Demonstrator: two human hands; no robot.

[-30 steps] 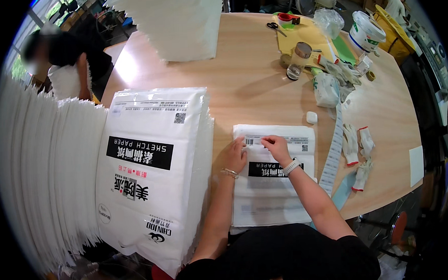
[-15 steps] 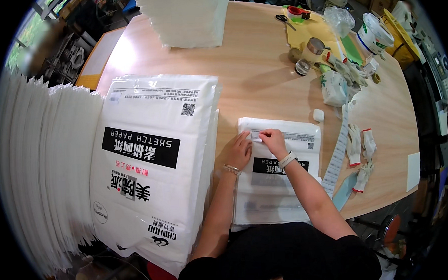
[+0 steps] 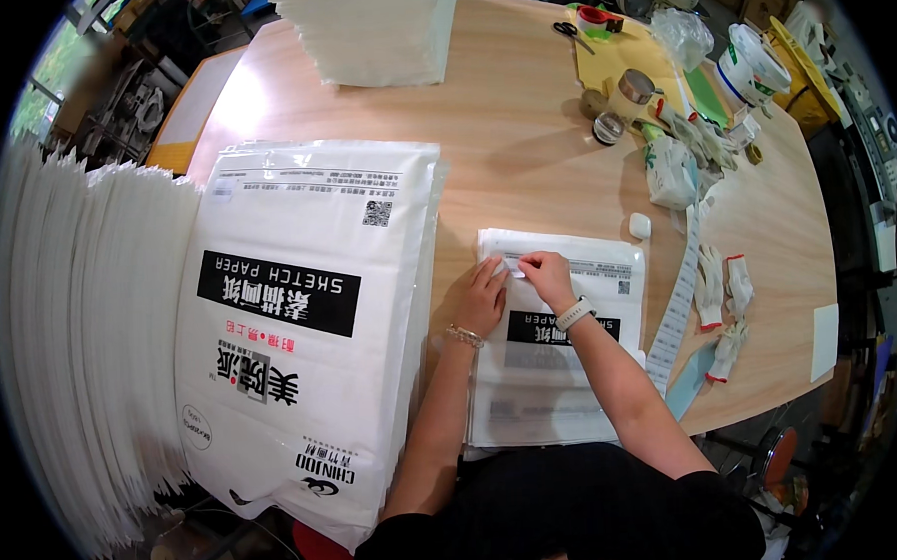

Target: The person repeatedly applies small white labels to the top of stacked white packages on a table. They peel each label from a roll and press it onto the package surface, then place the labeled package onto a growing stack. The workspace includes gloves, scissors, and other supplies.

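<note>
In front of me lies a stack of flat, clear-and-white plastic paper bags (image 3: 534, 406) with black print blocks. A small white label (image 3: 513, 267) is at the top bag's far left part, pinched at its right end by the fingertips of my right hand (image 3: 549, 279). It looks slightly tilted; how much of it touches the bag I cannot tell. My left hand (image 3: 482, 299) rests on the bag's left edge, fingers stretched out, its fingertips beside the label. To the right, a long strip of labels (image 3: 678, 300) runs along the stack.
A large filled sketch-paper package (image 3: 303, 386) lies left, beside tall white paper stacks (image 3: 81, 346). Another paper stack (image 3: 378, 33) stands at the far edge. Rightward are work gloves (image 3: 709, 289), a white case (image 3: 640, 226), a glass jar (image 3: 629, 97), scissors (image 3: 570, 34) and a bucket (image 3: 750, 67).
My right hand has moved slightly, and the label in its fingers now sits at more of a slant. My left hand stays on the bag. The whole view has shifted a little.
</note>
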